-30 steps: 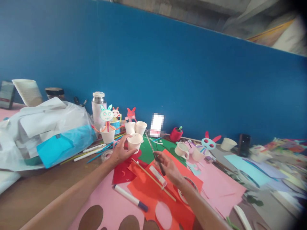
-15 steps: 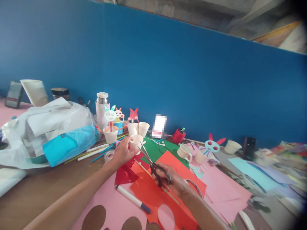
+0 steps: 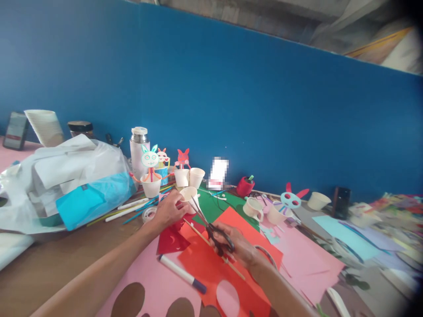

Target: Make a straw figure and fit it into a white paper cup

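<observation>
The left hand (image 3: 170, 211) has its fingers and thumb closed on the left side of a cup (image 3: 189, 193), beside the green paper (image 3: 216, 204). The right hand (image 3: 233, 242), nearer, grips scissors (image 3: 214, 233) by the handles, narrowly parted blades pointing far-left at the cup; contact is unclear. A marker (image 3: 181, 273) lies near.

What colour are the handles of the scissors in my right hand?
The scissor handles are black; the head view shows them best.
</observation>
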`<move>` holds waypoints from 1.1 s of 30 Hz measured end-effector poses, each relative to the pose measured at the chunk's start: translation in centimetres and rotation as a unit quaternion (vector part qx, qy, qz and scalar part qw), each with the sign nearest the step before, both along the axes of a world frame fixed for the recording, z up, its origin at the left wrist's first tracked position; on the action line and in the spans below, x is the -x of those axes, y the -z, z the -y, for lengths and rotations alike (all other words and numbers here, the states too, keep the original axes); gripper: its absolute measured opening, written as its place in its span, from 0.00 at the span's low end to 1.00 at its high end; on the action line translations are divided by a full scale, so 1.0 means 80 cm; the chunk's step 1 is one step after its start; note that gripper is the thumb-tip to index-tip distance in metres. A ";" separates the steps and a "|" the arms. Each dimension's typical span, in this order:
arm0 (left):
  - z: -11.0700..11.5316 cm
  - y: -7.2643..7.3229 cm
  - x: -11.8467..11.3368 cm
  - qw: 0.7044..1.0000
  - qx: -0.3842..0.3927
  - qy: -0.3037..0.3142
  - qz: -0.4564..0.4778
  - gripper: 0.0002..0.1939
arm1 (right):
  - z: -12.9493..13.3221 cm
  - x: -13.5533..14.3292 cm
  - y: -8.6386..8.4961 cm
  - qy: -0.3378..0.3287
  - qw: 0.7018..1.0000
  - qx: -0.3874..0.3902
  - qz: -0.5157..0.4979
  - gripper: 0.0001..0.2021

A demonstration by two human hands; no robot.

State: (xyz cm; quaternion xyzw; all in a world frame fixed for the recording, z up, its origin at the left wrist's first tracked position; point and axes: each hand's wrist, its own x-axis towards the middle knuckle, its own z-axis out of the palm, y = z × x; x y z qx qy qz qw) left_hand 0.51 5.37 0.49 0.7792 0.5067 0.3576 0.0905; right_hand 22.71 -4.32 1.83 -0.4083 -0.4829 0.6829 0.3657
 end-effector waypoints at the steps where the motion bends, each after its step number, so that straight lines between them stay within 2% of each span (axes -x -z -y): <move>1: -0.001 0.000 0.001 1.000 0.002 0.007 -0.001 0.08 | 0.000 0.000 0.000 -0.001 1.000 0.000 0.003 0.16; 8: -0.005 -0.001 0.003 0.999 0.003 0.037 0.007 0.08 | 0.001 -0.011 -0.015 -0.032 0.999 0.008 0.034 0.16; 14: -0.005 -0.005 0.006 0.996 -0.012 0.082 0.020 0.07 | 0.004 -0.027 -0.038 -0.113 0.991 -0.021 0.064 0.16; 18: -0.008 -0.009 0.008 0.996 -0.022 0.082 0.012 0.08 | 0.000 -0.036 -0.044 -0.091 0.992 -0.049 0.069 0.18; 26: -0.011 -0.031 0.015 0.991 0.045 0.118 -0.033 0.06 | -0.008 -0.034 -0.039 -0.042 0.995 -0.084 0.037 0.20; 33: -0.012 -0.025 0.013 0.990 0.009 0.137 -0.003 0.05 | -0.011 -0.029 -0.023 -0.047 0.996 -0.053 0.063 0.18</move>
